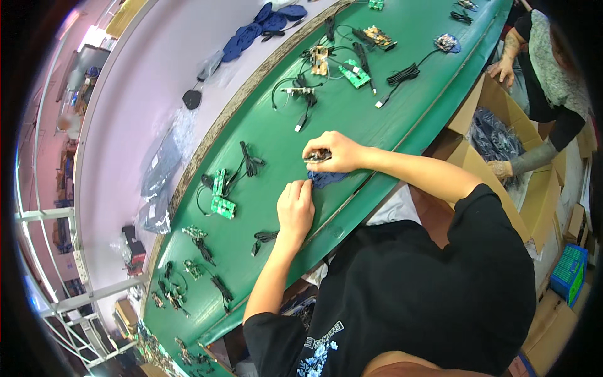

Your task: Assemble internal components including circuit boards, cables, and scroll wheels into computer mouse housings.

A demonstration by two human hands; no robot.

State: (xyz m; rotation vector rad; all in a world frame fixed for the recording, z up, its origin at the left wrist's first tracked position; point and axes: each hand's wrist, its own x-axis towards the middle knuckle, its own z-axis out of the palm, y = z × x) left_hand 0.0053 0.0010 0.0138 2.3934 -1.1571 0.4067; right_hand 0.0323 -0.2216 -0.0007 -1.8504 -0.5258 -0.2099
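Observation:
My right hand (339, 152) is closed around a small dark electronic board (318, 156), raised slightly over the green table. Beneath it lies a dark blue, soft, flat piece (330, 180), mostly covered by my right hand from above. The fingertips of my left hand (295, 210) are pressed together at the left edge of this blue piece and seem to pinch it. Close by my left wrist rests a coiled black cable (265, 237) with a plug. Whether that cable belongs to the board I cannot tell.
Green circuit boards (223, 207) with black cables lie to the left, and more boards (319, 60) lie farther up the green table (270, 141). Dark blue pieces (250, 38) and clear bags sit on the pale surface beyond. At right, another person's hand (500, 168) reaches to a cardboard box (541, 207).

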